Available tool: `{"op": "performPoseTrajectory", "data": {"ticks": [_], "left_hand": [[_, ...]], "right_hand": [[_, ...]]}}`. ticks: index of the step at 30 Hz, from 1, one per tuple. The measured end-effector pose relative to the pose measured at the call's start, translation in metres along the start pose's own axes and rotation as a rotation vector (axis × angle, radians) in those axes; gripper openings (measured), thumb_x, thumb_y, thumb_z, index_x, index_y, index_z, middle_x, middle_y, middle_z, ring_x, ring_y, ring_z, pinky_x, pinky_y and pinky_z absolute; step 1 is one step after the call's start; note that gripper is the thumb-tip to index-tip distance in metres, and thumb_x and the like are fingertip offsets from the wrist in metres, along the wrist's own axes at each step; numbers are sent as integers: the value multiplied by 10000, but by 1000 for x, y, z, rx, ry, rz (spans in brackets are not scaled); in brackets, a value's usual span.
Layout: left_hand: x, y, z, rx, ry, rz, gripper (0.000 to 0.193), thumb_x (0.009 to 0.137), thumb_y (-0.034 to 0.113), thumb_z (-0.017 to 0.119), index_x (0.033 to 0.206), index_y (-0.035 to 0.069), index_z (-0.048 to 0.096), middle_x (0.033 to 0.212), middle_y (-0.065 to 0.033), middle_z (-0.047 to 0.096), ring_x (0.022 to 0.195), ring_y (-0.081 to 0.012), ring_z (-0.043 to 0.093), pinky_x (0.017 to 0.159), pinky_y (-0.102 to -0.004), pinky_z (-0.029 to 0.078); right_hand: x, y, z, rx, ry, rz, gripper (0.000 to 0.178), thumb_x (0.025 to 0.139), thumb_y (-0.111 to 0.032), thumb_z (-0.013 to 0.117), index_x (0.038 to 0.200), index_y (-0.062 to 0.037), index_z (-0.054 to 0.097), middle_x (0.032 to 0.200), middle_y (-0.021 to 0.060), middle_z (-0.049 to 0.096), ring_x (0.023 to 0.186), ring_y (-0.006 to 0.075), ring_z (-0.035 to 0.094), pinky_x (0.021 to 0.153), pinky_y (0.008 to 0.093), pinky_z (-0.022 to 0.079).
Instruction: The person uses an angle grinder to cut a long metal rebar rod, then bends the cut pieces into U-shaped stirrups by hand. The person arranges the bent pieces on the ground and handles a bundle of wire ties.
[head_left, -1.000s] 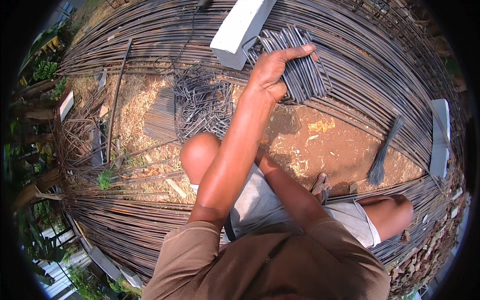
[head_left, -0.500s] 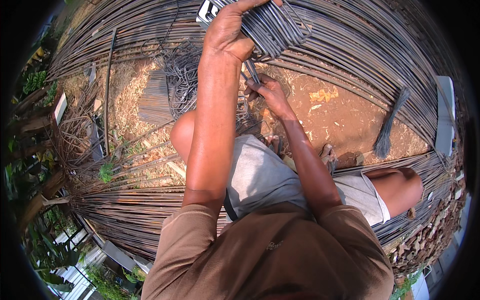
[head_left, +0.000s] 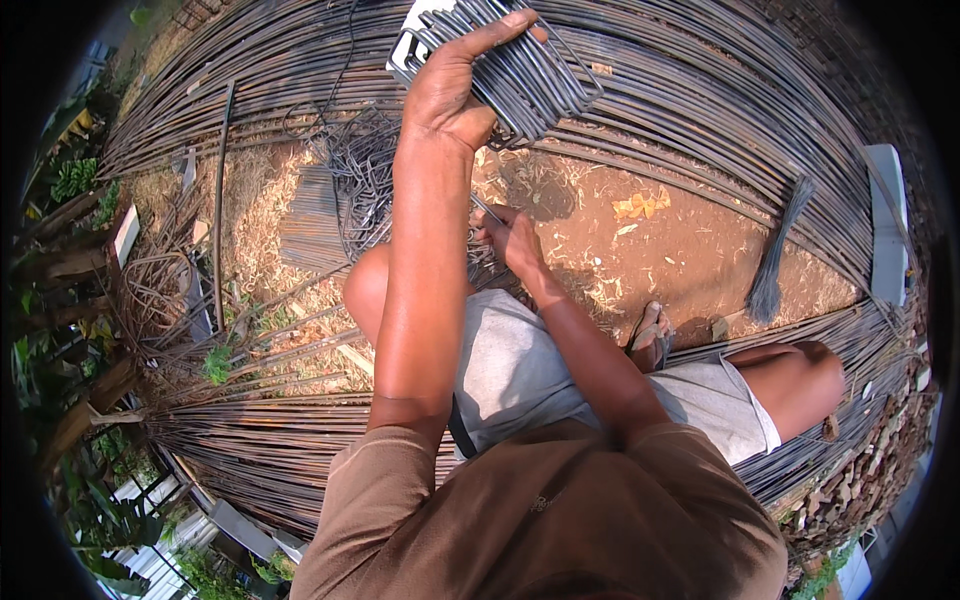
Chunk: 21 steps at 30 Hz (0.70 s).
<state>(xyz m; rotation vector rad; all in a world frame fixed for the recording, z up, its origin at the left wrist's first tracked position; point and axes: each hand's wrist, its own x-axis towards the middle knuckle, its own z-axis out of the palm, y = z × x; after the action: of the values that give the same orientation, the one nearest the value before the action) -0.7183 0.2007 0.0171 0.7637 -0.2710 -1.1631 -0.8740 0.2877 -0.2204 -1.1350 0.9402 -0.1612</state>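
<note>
My left hand (head_left: 450, 90) is raised at the top, closed round a thick stack of rectangular steel stirrups (head_left: 530, 80), its thumb lying across them. Lower down, my right hand (head_left: 515, 245) is closed on a bent steel rod (head_left: 484, 207), perhaps a stirrup; my left forearm hides part of it. That hand is apart from the stack, beside my left knee. Left of my left forearm lies a tangled heap of stirrups (head_left: 372, 175), partly hidden by the arm.
Short straight rods (head_left: 312, 222) lie beside the heap. Long steel bars (head_left: 690, 110) stretch across the far side, and more bars (head_left: 270, 440) run close to me. A bundle of thin wire (head_left: 778, 255) rests at the right, near a pale block (head_left: 888, 225). My sandalled foot (head_left: 650, 335) is on bare soil.
My right hand has moved down and slightly left, away from the stack, with the steel rod. My left hand still grips the stirrups, which have shifted slightly left and tilted.
</note>
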Motion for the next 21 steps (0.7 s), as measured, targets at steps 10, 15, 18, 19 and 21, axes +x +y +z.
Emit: {"op": "performPoseTrajectory", "data": {"ticks": [10, 15, 18, 19, 21], "left_hand": [[-1, -8, 9, 181, -17, -90, 477, 905, 107, 866, 1306, -113, 730, 1135, -213, 819, 1036, -245, 819, 938, -397, 697], [-3, -21, 29, 228, 11, -118, 490, 881, 68, 879, 1292, -145, 720, 1188, -250, 804, 1058, -265, 816, 948, -398, 695], [0, -32, 35, 246, -24, -172, 483, 885, 72, 873, 1289, -146, 723, 1180, -250, 807, 1045, -267, 818, 942, -406, 695], [-1, -34, 40, 248, -18, -195, 486, 892, 79, 867, 1298, -147, 722, 1154, -244, 814, 1020, -272, 823, 936, -413, 693], [-3, -41, 47, 272, -28, -207, 489, 893, 82, 867, 1298, -149, 723, 1141, -244, 817, 1006, -272, 826, 939, -412, 690]], "right_hand": [[-47, -136, -169, 305, 369, -468, 338, 1125, -269, 691, 1344, -24, 772, 916, -47, 665, 740, 59, 580, 682, 221, 488], [-99, -224, -205, 247, 214, -617, 397, 1086, -234, 738, 1423, -24, 738, 1185, 5, 733, 881, 62, 612, 802, 243, 521], [-112, -244, -211, 206, 186, -657, 447, 1044, -182, 788, 1461, -39, 716, 1140, 3, 749, 865, 52, 610, 766, 247, 529], [-115, -245, -215, 211, 144, -635, 460, 1041, -177, 792, 1472, -39, 708, 1101, -2, 739, 855, 49, 609, 754, 240, 527], [-119, -245, -217, 207, 131, -622, 470, 1035, -163, 800, 1468, -19, 693, 951, -27, 684, 760, 33, 601, 665, 199, 492]]}}
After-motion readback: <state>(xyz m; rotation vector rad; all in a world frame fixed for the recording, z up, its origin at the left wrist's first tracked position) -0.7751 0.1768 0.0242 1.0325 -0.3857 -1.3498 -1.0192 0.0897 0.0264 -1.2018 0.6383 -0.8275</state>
